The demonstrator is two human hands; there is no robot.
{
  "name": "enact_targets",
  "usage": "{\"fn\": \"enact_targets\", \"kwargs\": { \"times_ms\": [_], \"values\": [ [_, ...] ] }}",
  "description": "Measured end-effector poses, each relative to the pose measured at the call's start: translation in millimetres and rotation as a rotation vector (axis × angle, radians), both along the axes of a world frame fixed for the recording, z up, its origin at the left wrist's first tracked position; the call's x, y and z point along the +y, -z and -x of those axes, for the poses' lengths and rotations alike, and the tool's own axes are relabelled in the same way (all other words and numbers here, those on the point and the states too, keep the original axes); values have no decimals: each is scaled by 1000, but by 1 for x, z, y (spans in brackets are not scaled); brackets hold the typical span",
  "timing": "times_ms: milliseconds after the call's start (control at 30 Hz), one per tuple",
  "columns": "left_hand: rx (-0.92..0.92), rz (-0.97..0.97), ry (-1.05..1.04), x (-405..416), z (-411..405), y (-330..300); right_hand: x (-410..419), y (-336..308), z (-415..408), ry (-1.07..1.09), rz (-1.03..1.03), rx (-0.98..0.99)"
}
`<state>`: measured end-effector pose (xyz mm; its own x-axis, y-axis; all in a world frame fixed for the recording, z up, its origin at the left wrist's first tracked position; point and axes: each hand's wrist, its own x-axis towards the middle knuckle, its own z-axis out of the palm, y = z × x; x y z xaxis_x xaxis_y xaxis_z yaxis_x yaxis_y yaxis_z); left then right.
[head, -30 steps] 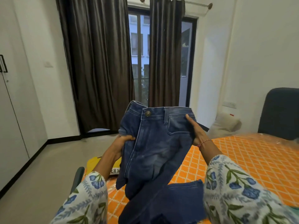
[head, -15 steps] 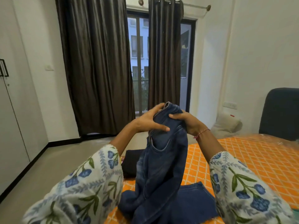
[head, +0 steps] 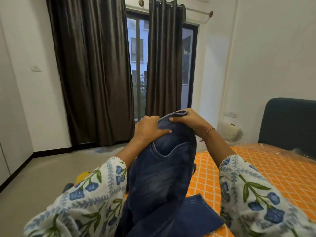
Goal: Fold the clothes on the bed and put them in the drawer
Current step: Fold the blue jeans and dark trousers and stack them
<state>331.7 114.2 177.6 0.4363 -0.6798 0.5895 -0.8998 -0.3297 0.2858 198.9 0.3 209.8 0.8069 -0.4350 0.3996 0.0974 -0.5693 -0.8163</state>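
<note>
A pair of dark blue jeans [head: 162,178] hangs in front of me, folded lengthwise at the waist, with a side pocket facing me. My left hand [head: 148,129] grips the waistband on the left, thumb across the denim. My right hand [head: 186,119] pinches the waistband's top edge on the right. The legs trail down onto the bed [head: 273,177], which has an orange lattice-pattern cover. No drawer is in view.
A dark headboard [head: 289,124] stands at the right. A white bag [head: 230,132] lies on the floor by the wall. Something yellow [head: 82,176] peeks out behind my left sleeve. Brown curtains [head: 92,74] flank a balcony door. Bare grey floor [head: 42,171] lies at left.
A second ago I held the jeans open and flat by both sides of the waist. I have brought my hands together, doubling the waist lengthwise, and now hold it slightly lower.
</note>
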Motion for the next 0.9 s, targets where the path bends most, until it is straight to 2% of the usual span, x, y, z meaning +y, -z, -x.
{"fn": "enact_targets", "kwargs": {
  "times_ms": [33, 100, 133, 200, 267, 367, 500, 567, 600, 633, 667, 733, 800, 833, 900],
  "values": [
    [184, -14, 67, 3, -7, -4, 2, -1, -1, 6, 2, -37],
    [698, -78, 329, 13, -22, -12, 4, -4, -4, 10, 31, -69],
    [828, -141, 410, 17, -28, -13, 6, -5, -5, 11, 59, -73],
    [778, -337, 435, 18, -38, -13, 9, -6, -12, 16, 119, -74],
    [643, -425, 397, 15, -43, -8, 10, -8, -19, 48, 165, -83],
    [539, -388, 345, 14, -56, 4, 6, -10, -19, 117, 152, -123],
    [53, -445, 108, 15, -68, 8, 0, -2, -16, 196, 117, -135],
    [-143, -365, 61, 13, -64, 3, 0, 1, -15, 222, 94, -148],
    [-175, -309, 66, 13, -61, -1, -1, 2, -14, 227, 70, -155],
    [-120, -262, 108, 15, -59, -2, -3, 2, -11, 238, 44, -161],
    [11, -257, 176, 16, -59, -3, -6, 1, -8, 258, 17, -175],
    [379, -365, 329, 23, -57, -1, -13, 1, -5, 309, -23, -216],
    [574, -538, 381, 29, -59, 9, -13, 4, -7, 357, -42, -231],
    [570, -601, 375, 31, -62, 17, -13, 7, -10, 380, -50, -228],
    [395, -578, 239, 36, -70, 41, -11, 13, -16, 412, -73, -216]
  ]
}}
